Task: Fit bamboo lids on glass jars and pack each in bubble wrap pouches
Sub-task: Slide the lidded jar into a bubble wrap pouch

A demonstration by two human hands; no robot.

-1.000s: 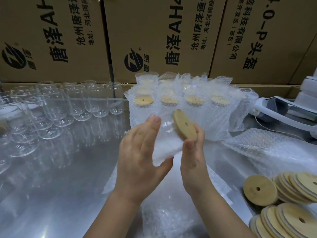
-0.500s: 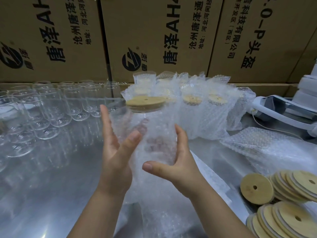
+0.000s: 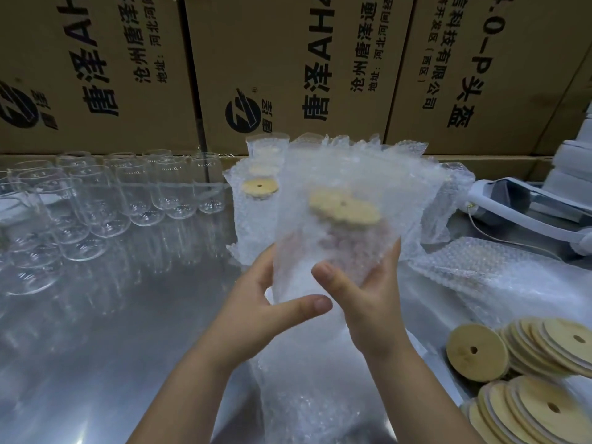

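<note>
My left hand (image 3: 256,302) grips the pouch (image 3: 368,174) from its left, my right hand (image 3: 368,299) from its right, thumbs in front, fingers tucked behind it.

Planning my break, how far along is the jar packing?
Done: pouched jars stand at the back. In hand: left hand and right hand hold a lidded jar in its pouch. To do: many bare jars, plus loose lids and spare pouches.

Lidded jar (image 3: 344,232) in bubble wrap pouch (image 3: 346,193), between 2 hands (image 3: 368,302).
</note>
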